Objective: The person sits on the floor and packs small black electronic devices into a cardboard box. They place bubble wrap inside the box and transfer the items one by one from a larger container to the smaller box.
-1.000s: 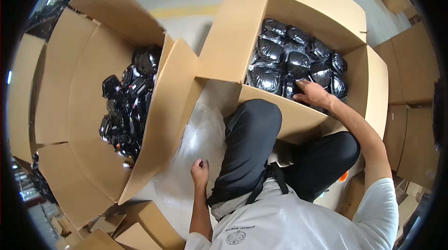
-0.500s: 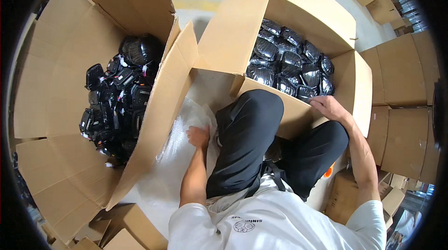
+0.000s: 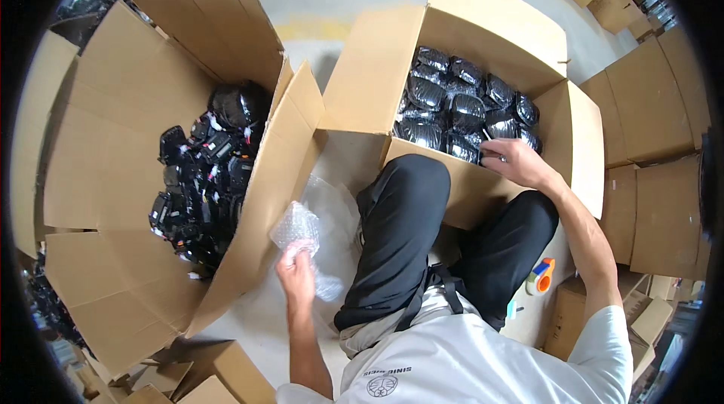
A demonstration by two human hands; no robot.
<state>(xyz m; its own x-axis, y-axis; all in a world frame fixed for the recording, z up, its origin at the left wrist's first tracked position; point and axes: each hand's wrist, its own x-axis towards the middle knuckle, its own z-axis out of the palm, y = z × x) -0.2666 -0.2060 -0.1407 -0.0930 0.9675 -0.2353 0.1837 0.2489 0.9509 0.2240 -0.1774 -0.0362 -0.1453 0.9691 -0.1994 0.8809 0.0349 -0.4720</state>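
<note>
Between two open brown cardboard boxes, the left hand [image 3: 296,274] has its fingers clamped on a crumpled clear bubble-wrap sheet [image 3: 296,225]. The right hand [image 3: 519,163], fingers together, pinches a black plastic-wrapped packet [image 3: 494,135] at the right box's [image 3: 483,200] near wall.

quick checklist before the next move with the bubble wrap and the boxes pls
1. Left hand has a grip on the bubble wrap piece: ok.
2. Right hand is at the wrapped black items in the right box: ok; whether it holds one: cannot tell.
3. Unwrapped black parts in the left box are within sight: ok.
4. Left box flap is out of the way of the left hand: not ok, it leans close.
5. Tape dispenser is beside the leg: ok.
</note>
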